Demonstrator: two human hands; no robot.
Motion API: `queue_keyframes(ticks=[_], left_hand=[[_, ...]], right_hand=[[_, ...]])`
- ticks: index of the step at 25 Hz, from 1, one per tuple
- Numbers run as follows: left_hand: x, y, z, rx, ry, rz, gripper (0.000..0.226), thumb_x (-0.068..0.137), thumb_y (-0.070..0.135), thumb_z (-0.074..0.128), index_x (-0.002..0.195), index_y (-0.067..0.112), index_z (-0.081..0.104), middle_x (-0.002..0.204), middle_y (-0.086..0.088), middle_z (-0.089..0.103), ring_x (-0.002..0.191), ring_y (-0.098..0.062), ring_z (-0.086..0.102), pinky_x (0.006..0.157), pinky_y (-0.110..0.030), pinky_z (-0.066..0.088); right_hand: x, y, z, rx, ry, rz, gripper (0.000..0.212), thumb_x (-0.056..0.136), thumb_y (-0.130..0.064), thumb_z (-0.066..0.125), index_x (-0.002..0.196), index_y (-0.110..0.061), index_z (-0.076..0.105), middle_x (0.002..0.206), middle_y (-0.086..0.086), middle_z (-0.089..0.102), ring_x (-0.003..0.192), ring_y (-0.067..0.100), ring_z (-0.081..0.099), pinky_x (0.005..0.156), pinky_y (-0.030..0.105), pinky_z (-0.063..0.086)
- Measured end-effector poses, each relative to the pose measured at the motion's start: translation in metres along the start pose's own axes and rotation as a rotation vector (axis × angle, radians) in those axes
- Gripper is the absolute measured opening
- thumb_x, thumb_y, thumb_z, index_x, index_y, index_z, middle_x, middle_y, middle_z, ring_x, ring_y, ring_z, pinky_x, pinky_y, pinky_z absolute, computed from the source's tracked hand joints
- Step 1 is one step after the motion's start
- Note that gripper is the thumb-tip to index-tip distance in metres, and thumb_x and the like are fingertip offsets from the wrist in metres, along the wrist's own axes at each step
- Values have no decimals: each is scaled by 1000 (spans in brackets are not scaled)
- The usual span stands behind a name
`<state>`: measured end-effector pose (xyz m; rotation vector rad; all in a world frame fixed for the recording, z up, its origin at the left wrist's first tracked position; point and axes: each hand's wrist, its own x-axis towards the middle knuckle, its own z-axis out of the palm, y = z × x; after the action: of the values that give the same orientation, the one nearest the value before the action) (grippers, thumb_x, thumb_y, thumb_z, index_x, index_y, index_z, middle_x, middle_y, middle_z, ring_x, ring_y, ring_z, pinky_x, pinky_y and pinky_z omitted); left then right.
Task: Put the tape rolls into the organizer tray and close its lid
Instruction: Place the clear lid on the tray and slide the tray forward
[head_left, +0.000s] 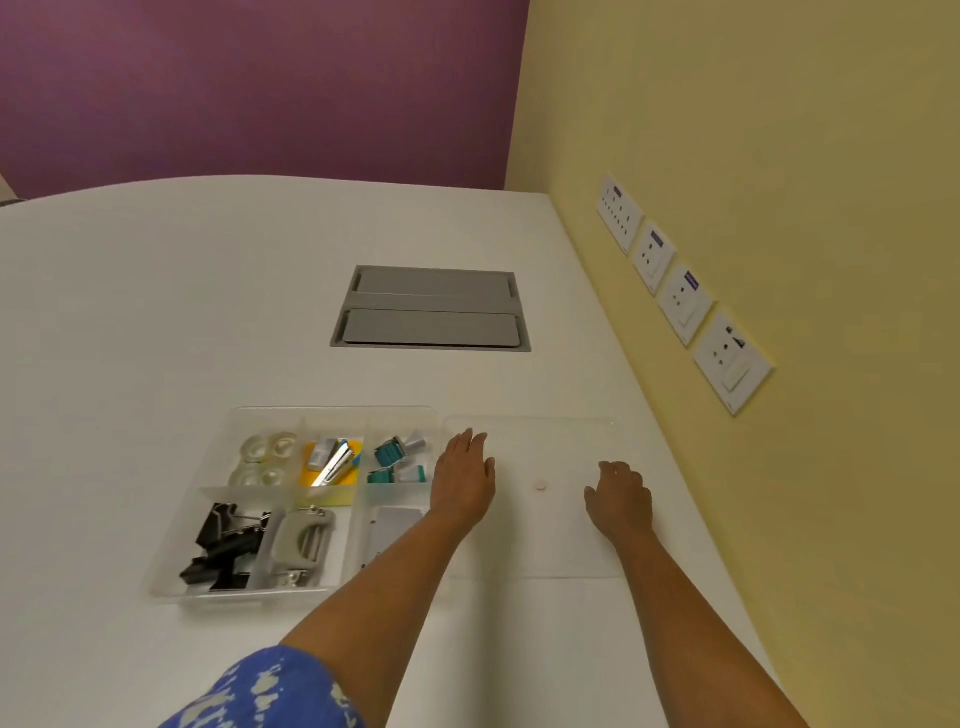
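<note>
My left hand (462, 480) and right hand (621, 499) lay open, flat on the clear lid (561, 551). Tray (208, 597) touched the lid, left of my left hand; four tape rolls (264, 460) sat in its far-left compartment.

1. An office or meeting room: a broad white table (208, 312) with a rounded far edge fills the view, and a grey flip-lid cable box (431, 309) is set flush into its top.
2. Four white socket-and-switch plates (680, 291) run in a row along the yellow wall (779, 130) just above table height; the far wall (260, 88) is painted purple.
3. A clear organizer tray (208, 592) on the table holds office supplies: tape rolls (264, 460), a stapler (332, 465), black binder clips (226, 551), a grey hole punch (304, 540) and small teal clips (389, 452).
</note>
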<state>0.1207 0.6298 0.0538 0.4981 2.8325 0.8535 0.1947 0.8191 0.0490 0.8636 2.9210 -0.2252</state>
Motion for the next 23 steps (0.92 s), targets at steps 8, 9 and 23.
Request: queue_keyframes(ticks=[8, 9, 23], left_hand=[[5, 7, 30, -9, -111, -382, 58, 100, 28, 35, 148, 7, 13, 159, -17, 4, 147, -33, 7, 119, -42, 15], [5, 7, 31, -31, -109, -433, 59, 100, 28, 35, 148, 6, 11, 159, -17, 2, 147, -33, 5, 118, -43, 14], [35, 42, 16, -294, 17, -717, 52, 99, 33, 36, 143, 8, 25, 146, -17, 35, 134, -34, 35, 108, -47, 31]], right_hand=[[12, 48, 9, 73, -35, 127, 46, 99, -29, 43, 139, -7, 36, 143, 12, 41, 130, 27, 43, 104, 37, 40], [15, 51, 10, 88, -29, 131, 44, 99, -29, 43, 137, -6, 38, 141, 11, 44, 128, 27, 45, 102, 36, 42], [42, 44, 5, 484, 154, 316, 41, 96, -11, 48, 137, -7, 46, 134, 20, 52, 123, 35, 47, 98, 44, 46]])
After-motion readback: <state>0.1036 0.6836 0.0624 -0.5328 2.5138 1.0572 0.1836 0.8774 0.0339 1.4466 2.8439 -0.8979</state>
